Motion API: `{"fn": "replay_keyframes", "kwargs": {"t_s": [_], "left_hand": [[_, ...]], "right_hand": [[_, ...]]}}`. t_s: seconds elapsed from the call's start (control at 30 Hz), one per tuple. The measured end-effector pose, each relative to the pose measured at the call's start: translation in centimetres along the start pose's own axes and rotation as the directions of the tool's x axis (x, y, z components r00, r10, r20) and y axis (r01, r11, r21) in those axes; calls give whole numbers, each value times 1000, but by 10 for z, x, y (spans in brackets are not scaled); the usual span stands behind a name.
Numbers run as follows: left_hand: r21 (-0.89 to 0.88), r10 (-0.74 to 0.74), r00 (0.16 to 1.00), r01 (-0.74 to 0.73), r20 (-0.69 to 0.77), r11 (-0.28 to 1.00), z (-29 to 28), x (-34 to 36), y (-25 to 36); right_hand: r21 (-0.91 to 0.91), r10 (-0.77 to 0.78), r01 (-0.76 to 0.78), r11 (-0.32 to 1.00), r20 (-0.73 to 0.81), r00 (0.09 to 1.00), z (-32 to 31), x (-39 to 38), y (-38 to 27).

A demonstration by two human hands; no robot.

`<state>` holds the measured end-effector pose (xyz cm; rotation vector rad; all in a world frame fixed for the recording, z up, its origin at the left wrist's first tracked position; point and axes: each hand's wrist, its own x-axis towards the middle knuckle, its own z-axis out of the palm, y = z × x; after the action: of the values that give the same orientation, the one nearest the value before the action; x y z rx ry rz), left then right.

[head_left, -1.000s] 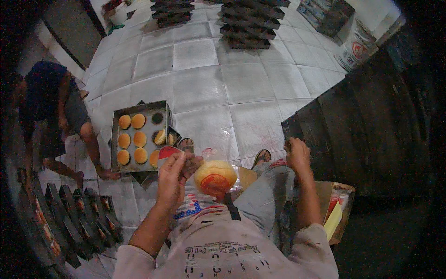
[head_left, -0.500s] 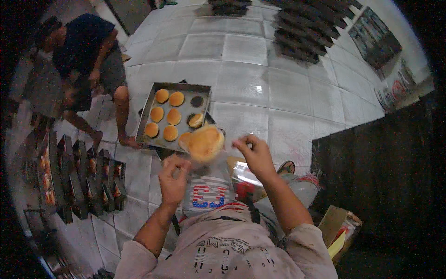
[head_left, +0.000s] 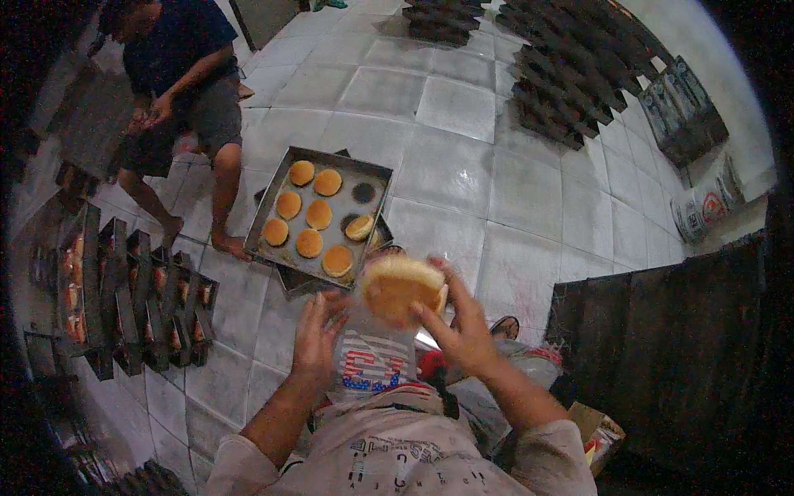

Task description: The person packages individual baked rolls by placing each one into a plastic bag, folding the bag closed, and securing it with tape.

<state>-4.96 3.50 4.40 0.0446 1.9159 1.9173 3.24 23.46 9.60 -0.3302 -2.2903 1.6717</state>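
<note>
My right hand [head_left: 461, 329] grips a large round golden bun [head_left: 402, 291] by its right side, in front of my lap. The bun is smeared by motion, and I cannot tell whether a clear wrapper is around it. Left of it, my left hand [head_left: 318, 335] has its fingers apart with nothing visible in them. Beyond my hands, a square metal baking tray [head_left: 343, 162] on the floor carries several golden-topped buns [head_left: 318, 215]. One bun [head_left: 360, 227] in it is tilted, showing its pale side. Two dark round spots mark the tray's right part.
Another person [head_left: 186, 91] sits at the far left. Dark trays with packed goods [head_left: 136, 298] stand in rows at left. Stacked dark trays [head_left: 571, 78] are at the far right, near a white bucket [head_left: 710, 202]. A dark panel-like surface [head_left: 653, 331] rises on the right; a cardboard box [head_left: 597, 434] lies beside me.
The blurred bun between my two pinching hands is now held in my right hand, further right. My left hand has loosened its fingers. The other person's hands have come together.
</note>
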Motion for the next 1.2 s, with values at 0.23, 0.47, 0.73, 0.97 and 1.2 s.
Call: {"fn": "replay_keyframes", "kwargs": {"t_s": [0.23,0.47,0.73,0.97,1.2], "left_hand": [[482,66,858,-349,510,804,99,29,-90],[585,73,611,-707,788,-398,131,-2,-206],[632,169,616,-772,770,-67,130,14,-183],[533,91,541,-840,836,100,127,16,-166],[420,22,592,-596,805,685,125,0,-74]], "right_hand": [[-698,-457,374,611,76,886,3,130,16],[-627,-171,223,746,143,975,-38,35,42],[-641,228,-135,756,65,971,-85,-100,121],[-552,285,-321,769,-153,946,-89,-125,153],[-524,298,-161,836,189,936,-78,-113,117]]}}
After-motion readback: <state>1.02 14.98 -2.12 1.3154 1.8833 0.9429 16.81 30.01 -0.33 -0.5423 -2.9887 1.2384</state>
